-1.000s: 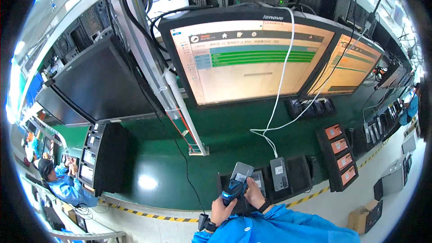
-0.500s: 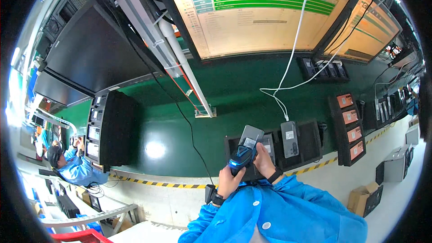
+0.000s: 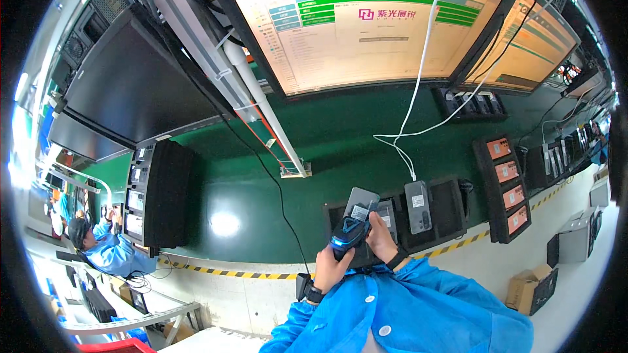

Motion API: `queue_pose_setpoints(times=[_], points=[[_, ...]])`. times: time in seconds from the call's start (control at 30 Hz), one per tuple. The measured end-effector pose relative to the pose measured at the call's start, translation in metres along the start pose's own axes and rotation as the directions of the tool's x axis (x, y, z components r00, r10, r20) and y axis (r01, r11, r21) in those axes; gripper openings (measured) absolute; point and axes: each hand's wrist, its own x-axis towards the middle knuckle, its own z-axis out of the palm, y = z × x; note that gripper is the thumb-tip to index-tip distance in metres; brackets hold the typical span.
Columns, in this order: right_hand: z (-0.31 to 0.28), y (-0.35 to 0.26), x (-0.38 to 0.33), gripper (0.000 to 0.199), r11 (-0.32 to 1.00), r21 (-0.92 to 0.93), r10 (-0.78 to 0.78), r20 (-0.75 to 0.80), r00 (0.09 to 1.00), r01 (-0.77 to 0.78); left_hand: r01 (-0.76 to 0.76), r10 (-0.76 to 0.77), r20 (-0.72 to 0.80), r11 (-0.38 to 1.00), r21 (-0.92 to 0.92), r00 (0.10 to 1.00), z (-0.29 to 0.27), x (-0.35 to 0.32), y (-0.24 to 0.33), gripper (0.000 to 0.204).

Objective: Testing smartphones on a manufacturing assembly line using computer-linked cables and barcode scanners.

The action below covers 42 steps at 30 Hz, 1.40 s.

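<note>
My left hand (image 3: 330, 268) is closed around a dark handheld barcode scanner (image 3: 347, 234) with a blue light on it. My right hand (image 3: 381, 238) grips a grey phone (image 3: 364, 197) by its right edge, back side up, with a white label on it. The scanner's head overlaps the phone's lower part, so I cannot tell whether they touch. Both are held over a black foam tray (image 3: 449, 208). To the right in that tray lies another grey phone (image 3: 417, 214) with a white cable (image 3: 412, 168) plugged into its top end. A further phone shows partly beside my right hand.
A large monitor (image 3: 366, 46) stands behind the green table (image 3: 261, 229). On the right is a black tray of orange-backed phones (image 3: 507, 173); on the left, a stack of black trays (image 3: 173, 189). A white post (image 3: 271, 117) rises from the table. A co-worker (image 3: 114, 248) sits far left.
A window with a purple logo has appeared on the monitor. The view has shifted slightly; both hands keep their holds on the scanner and phone.
</note>
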Motion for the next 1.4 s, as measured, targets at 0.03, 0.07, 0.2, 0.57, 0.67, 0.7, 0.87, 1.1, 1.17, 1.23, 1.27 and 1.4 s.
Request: queue_pose_setpoints(times=[0.03,0.07,0.2,0.57,0.67,0.7,0.87,1.1,1.17,1.23,1.27,1.4], points=[[-0.005,0.006,0.002,0.036,0.999,-0.053,0.000,-0.044,0.999,-0.002,0.022,-0.022,0.020,1.000,0.022,1.000,-0.002,-0.002,0.004,0.035],[-0.007,0.009,0.005,0.036,0.994,-0.105,-0.005,-0.086,0.996,-0.004,0.040,-0.042,0.039,0.998,0.045,0.998,-0.003,0.001,0.007,0.035],[-0.009,0.015,0.014,0.035,0.994,-0.106,-0.029,-0.089,0.996,0.020,0.037,-0.039,0.041,0.998,0.060,0.998,-0.002,0.005,0.004,0.034],[-0.007,-0.009,0.003,0.050,0.868,-0.439,-0.236,0.048,0.971,0.233,0.097,-0.077,-0.341,0.994,0.043,0.937,-0.013,0.052,-0.084,0.030],[-0.015,-0.003,-0.007,0.049,0.846,-0.505,-0.211,-0.018,0.977,0.173,0.159,-0.078,-0.380,0.969,0.189,0.922,-0.002,0.091,-0.177,0.043],[-0.017,0.001,-0.003,0.049,0.941,-0.324,-0.125,-0.065,0.990,0.098,0.135,-0.071,-0.401,0.982,0.132,0.913,0.001,0.096,-0.186,0.048],[-0.018,-0.014,-0.009,0.046,0.908,-0.414,-0.113,-0.095,0.989,0.064,-0.194,0.200,-0.488,0.979,0.063,0.850,0.017,0.087,-0.074,0.054],[0.000,-0.099,0.009,0.024,-0.062,-0.792,-0.536,0.540,0.649,0.608,0.191,-0.278,-0.007,0.678,-0.710,0.961,0.056,0.070,-0.023,0.014],[-0.037,-0.141,0.029,0.015,0.044,-0.940,-0.651,0.229,0.723,0.337,0.179,-0.377,-0.089,0.618,-0.765,0.922,0.043,0.063,-0.008,0.017],[-0.102,-0.166,0.070,0.010,0.130,-0.943,-0.733,0.116,0.670,0.306,0.129,-0.341,-0.147,0.669,-0.732,0.929,0.030,0.057,-0.013,0.020],[-0.121,-0.175,0.089,0.009,0.029,-0.944,-0.726,0.205,0.656,0.328,0.151,-0.381,-0.135,0.632,-0.760,0.915,0.024,0.052,-0.014,0.021],[-0.195,-0.167,0.170,0.025,0.120,-0.990,-0.264,0.043,0.964,0.077,0.209,-0.482,-0.177,0.643,-0.737,0.858,0.025,0.039,-0.013,0.015]])
